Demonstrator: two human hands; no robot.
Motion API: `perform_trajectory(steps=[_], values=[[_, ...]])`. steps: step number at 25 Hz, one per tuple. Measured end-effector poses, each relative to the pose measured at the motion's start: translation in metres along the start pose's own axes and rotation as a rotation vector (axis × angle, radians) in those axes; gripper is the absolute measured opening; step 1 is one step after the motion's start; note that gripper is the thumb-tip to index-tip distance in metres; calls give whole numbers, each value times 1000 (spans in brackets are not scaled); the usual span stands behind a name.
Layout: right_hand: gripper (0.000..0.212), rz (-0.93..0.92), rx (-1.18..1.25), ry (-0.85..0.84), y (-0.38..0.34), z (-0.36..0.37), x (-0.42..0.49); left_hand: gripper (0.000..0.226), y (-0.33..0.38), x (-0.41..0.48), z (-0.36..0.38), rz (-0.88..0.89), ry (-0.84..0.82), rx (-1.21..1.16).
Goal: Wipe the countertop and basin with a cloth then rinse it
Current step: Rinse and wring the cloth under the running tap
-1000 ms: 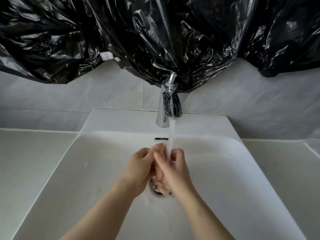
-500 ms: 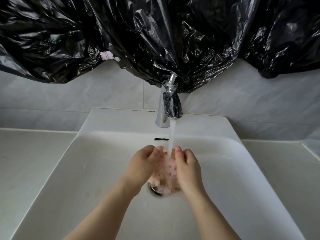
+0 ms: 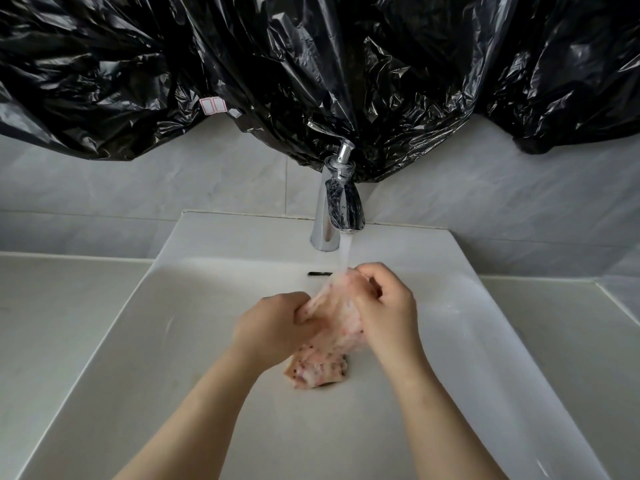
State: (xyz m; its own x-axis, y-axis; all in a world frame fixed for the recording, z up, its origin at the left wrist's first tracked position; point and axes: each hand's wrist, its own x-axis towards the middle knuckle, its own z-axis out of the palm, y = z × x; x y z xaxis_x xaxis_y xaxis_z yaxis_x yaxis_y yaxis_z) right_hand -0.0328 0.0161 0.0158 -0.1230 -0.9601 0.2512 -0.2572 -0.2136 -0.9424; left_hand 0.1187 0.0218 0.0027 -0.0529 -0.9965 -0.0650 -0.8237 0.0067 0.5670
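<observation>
A wet pink speckled cloth (image 3: 332,327) hangs over the middle of the white basin (image 3: 194,341), under the water running from the chrome tap (image 3: 334,206). My left hand (image 3: 277,327) grips the cloth's lower left part. My right hand (image 3: 384,303) grips its upper end right beside the water stream. The cloth's loose bottom end droops onto the basin floor and hides the drain.
Pale countertop (image 3: 62,306) lies left and right of the basin. A grey tiled wall rises behind it, with crinkled black plastic sheeting (image 3: 311,64) draped above the tap. An overflow slot (image 3: 320,273) sits in the basin's back wall.
Both hands held the cloth bunched between them under the stream. Now the right hand has risen toward the tap and the left has dropped, stretching the cloth out lengthwise.
</observation>
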Motion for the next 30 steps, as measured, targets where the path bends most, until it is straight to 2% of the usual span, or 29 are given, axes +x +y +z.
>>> perform_trajectory(steps=[1,2,4,6,8,9,12,13,15,18,20,21,24,25,27,29,30], values=[[16,-29,18,41,-1,-1,0,33,-1,0,0,-46,-6,-43],[16,-19,34,67,0,-1,-2,31,1,0,-1,-103,-21,-246],[27,105,34,27,8,3,-6,20,11,-1,0,-185,-102,-875],[40,277,64,-158,17,9,-9,7,21,-5,0,-203,-240,-1311],[38,369,129,-412,17,10,-12,21,20,-4,0,-159,-303,-1566],[36,386,119,-527,15,8,-13,28,17,-3,-3,-140,-271,-1631],[23,461,-34,-680,16,-1,-13,16,10,0,-11,-166,-66,-1593],[15,469,-88,-666,17,-3,-13,15,7,2,-11,-202,-7,-1512],[13,448,-112,-580,20,-8,-10,20,3,4,-5,-266,62,-1371],[16,370,23,-322,27,-8,-5,15,2,2,8,-225,-63,-1267],[19,311,82,-130,27,-3,-3,34,1,0,19,-146,-244,-1228],[20,295,146,-100,25,1,-3,40,2,0,25,-111,-305,-1224],[8,295,249,-74,19,14,-10,13,6,-1,33,-210,-193,-1061],[8,296,188,-33,20,17,-12,22,9,-2,33,-262,-155,-1062],[17,318,24,-38,21,21,-17,32,15,0,33,-331,-155,-1292],[19,332,-43,-131,18,28,-26,29,20,0,29,-373,-126,-1509],[19,319,-71,-166,16,30,-29,25,17,2,29,-401,-83,-1539]])
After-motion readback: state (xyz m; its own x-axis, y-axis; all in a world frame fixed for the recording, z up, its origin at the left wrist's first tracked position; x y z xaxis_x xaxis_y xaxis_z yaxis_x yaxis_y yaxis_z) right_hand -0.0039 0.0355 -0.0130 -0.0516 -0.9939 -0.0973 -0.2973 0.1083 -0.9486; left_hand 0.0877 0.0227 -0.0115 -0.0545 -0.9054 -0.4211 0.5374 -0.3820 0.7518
